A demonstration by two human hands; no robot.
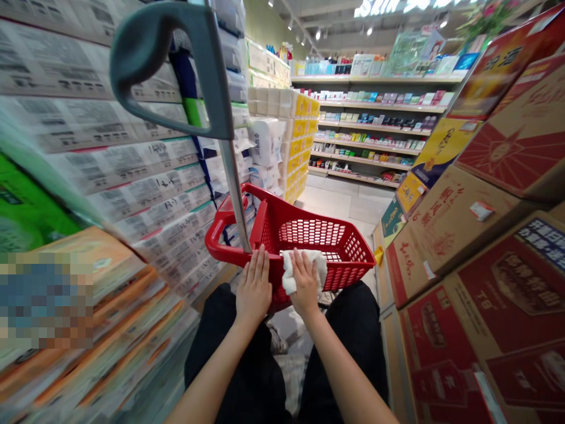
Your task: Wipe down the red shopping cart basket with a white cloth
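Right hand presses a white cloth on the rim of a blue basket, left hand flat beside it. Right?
No: the basket is red, not blue, per the head view. The right hand does press the white cloth on its rim, with the left hand flat beside it.

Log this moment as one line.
left hand: flat on basket rim | right hand: flat on cloth, on rim | handle: raised | setting: store aisle, boxes right

Overhead sign [379, 7] reads "SKIN", rest cut off. Red box [503, 65] top rt: Chinese chars, approx. "汾酒". White cartons [170, 176] on left w/ handwritten nos., maybe "12.1". Other print too blurred.
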